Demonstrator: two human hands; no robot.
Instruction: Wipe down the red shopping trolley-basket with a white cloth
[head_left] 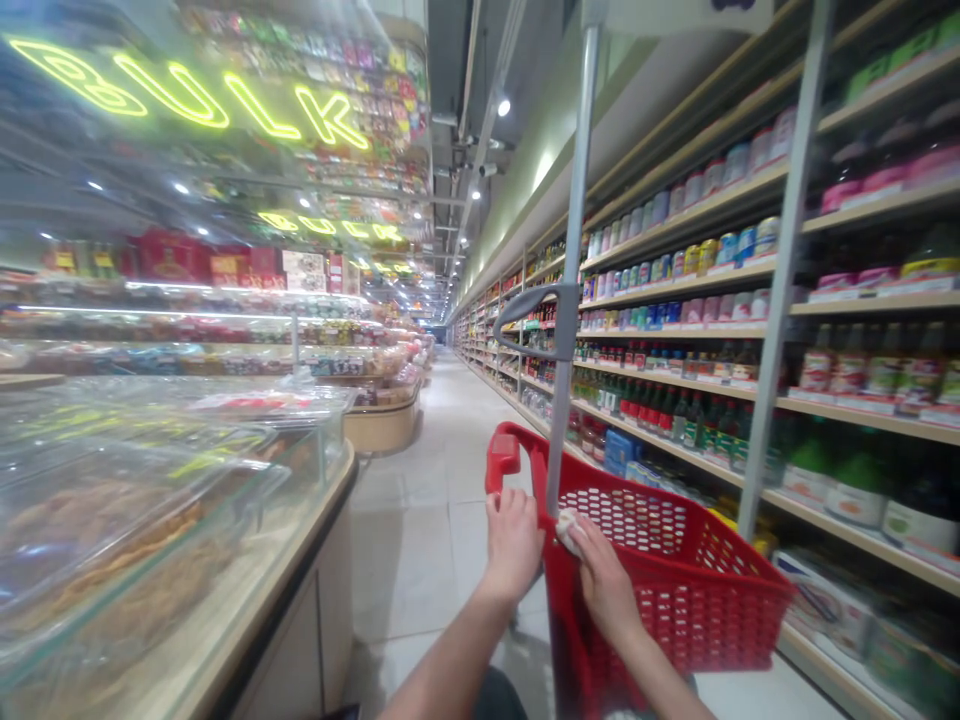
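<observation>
A red plastic shopping cart (pixel 660 585) with a perforated basket stands in front of me. My left hand (pixel 514 538) is closed around the cart's red handle (pixel 502 458), below its squarish end piece. Pinched in the fingers of my right hand (pixel 604 580) is a crumpled white cloth (pixel 570 530), possibly a wipe. It presses against the cart's rim close to the foot of a metal pole (pixel 577 200). Midway up that pole sits a grey plastic loop (pixel 536 322). The palm side of my right hand is hidden.
Along the right run tall shelves (pixel 675 385) of cans and bottles. To the left is a bulk food counter (pixel 330 490) with clear covers, under yellow neon signs (pixel 187 95). A tiled aisle (pixel 450 400) stretches ahead between them.
</observation>
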